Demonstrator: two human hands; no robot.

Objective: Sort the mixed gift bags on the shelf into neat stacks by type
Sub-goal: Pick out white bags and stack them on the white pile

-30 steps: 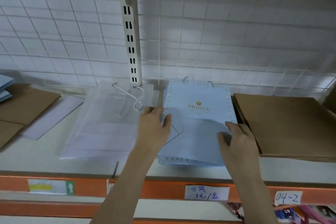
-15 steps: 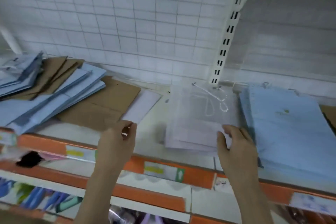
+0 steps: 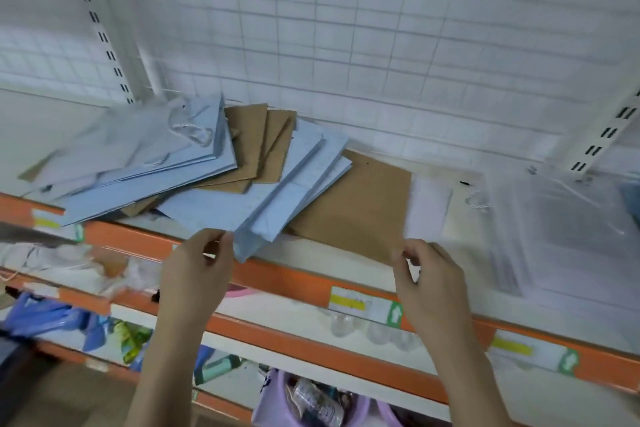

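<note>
Blue bags (image 3: 277, 198) now meet left hand (image 3: 197, 274), formerly apart.

Light is bright, flat and cool, seemingly from overhead, washing the white wire grid wall (image 3: 398, 45) pale across the upper frame with little contrast. Shadows are soft: a faint one under the orange shelf edge (image 3: 311, 282) and dimmer tones on the lower shelves at the bottom left. Motion blur smears the right side of the frame, where the translucent bags (image 3: 561, 229) lose their outlines, and the far left edge is streaked too. Wide-angle distortion bends the uprights and tilts the shelf line. The centre is sharpest.
</note>
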